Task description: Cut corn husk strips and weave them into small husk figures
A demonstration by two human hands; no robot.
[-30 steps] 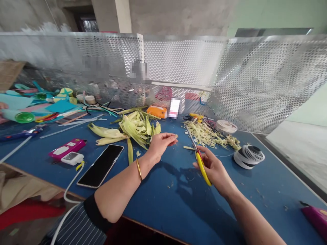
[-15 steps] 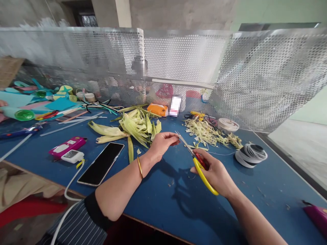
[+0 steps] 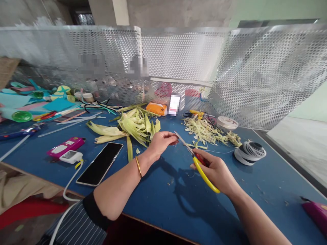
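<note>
My right hand (image 3: 213,170) grips a pair of scissors (image 3: 206,176) with yellow and red handles. Their blades point up and left, with the tips just beside the fingers of my left hand (image 3: 163,143). That left hand is closed in a pinch; whatever lies between its thumb and fingers is too small to make out. A gold bangle (image 3: 138,166) circles the left wrist. Beyond my left hand lies a heap of pale green corn husks (image 3: 135,122). Past the scissors is a pile of thin cut husk strips (image 3: 201,131).
A dark phone (image 3: 100,163) and a magenta device (image 3: 66,147) lie left. A spool of pale cord (image 3: 249,153) stands right, near a white tape roll (image 3: 227,122). An orange packet (image 3: 156,109) sits before the perforated metal screen (image 3: 178,54). Coloured sheets (image 3: 61,104) clutter the far left.
The scissor blades look slightly closer together beside my left fingers. Both hands otherwise keep nearly the same place, and the whole view has shifted a little.
</note>
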